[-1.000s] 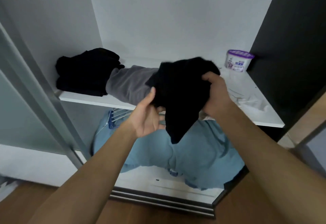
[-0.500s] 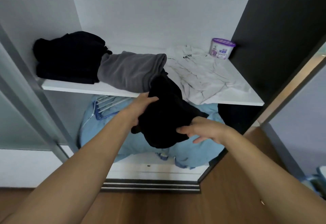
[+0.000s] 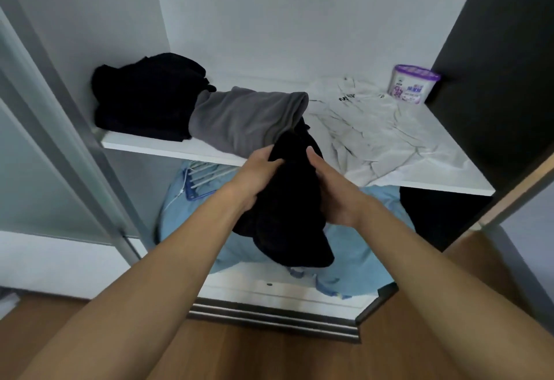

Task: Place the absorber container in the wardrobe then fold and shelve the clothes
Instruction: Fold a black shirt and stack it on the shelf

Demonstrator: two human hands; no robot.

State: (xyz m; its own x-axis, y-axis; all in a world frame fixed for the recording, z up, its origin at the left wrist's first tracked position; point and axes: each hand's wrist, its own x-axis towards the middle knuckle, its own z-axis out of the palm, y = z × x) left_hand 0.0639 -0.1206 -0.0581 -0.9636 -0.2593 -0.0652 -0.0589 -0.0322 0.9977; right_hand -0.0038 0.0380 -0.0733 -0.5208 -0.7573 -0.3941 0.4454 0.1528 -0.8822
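Observation:
A bunched black garment (image 3: 287, 200) hangs between my two hands, just in front of the white wardrobe shelf (image 3: 156, 147). My left hand (image 3: 254, 176) grips its left side and my right hand (image 3: 332, 191) grips its right side. On the shelf lie a black clothes pile (image 3: 144, 95) at the left, a folded grey garment (image 3: 248, 119) in the middle and a crumpled white shirt (image 3: 374, 131) at the right. The purple-lidded absorber container (image 3: 412, 83) stands upright in the back right corner of the shelf.
Below the shelf lies a light blue cloth heap (image 3: 353, 259) with a blue drying rack (image 3: 204, 176) partly under it. The dark wardrobe side panel (image 3: 494, 65) stands at the right, a sliding door frame (image 3: 60, 128) at the left. Sliding track (image 3: 269, 316) and wooden floor lie below.
My hands brought the black garment back up toward the shelf edge. The right hand moved from flat on top of it to gripping its right side.

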